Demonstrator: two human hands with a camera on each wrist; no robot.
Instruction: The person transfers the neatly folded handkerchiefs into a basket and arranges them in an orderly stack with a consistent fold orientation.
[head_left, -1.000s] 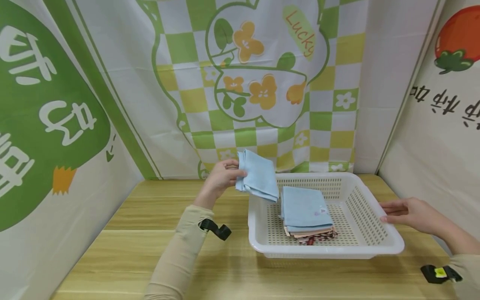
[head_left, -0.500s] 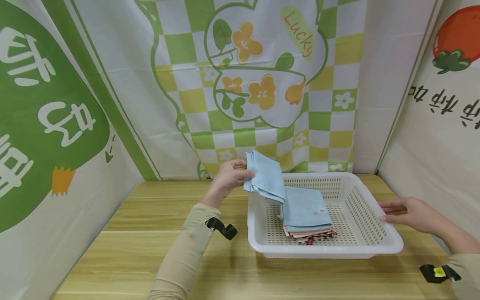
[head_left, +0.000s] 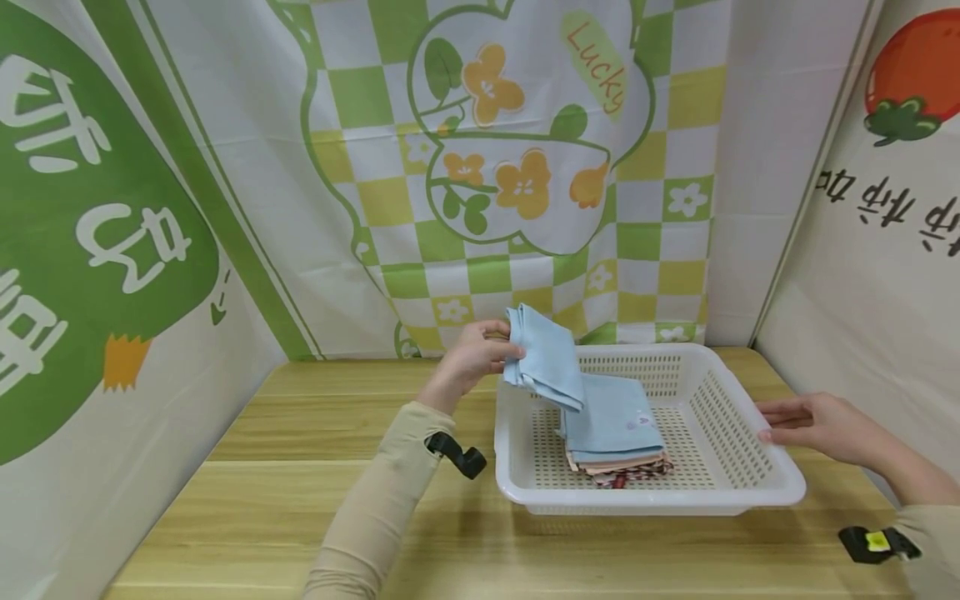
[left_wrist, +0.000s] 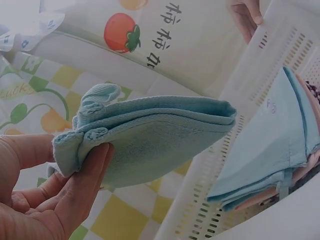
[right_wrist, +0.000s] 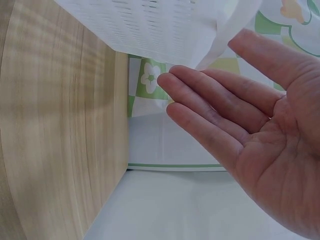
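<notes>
In the head view my left hand [head_left: 474, 360] pinches a folded light blue towel [head_left: 551, 354] by its left edge, holding it tilted over the left side of a white plastic basket [head_left: 651, 499]. The left wrist view shows the thumb and fingers [left_wrist: 82, 192] squeezing the bunched corner of that towel. Inside the basket lies a stack of folded cloths: a blue towel [head_left: 611, 417] with a small embroidered motif on top, a peach layer and a dark patterned one below. My right hand [head_left: 828, 429] is at the basket's right rim, fingers straight along its outside and thumb at the edge.
The basket stands on a wooden table [head_left: 315, 508]. A checked, flower-printed cloth [head_left: 540, 275] hangs behind, with printed panels at left and right. Each wrist wears a black camera mount, one of them [head_left: 457, 454] on the left sleeve.
My left hand has moved right with the blue towel, which now overlaps the stack's back left corner in the head view. The right hand has stayed at the rim.
</notes>
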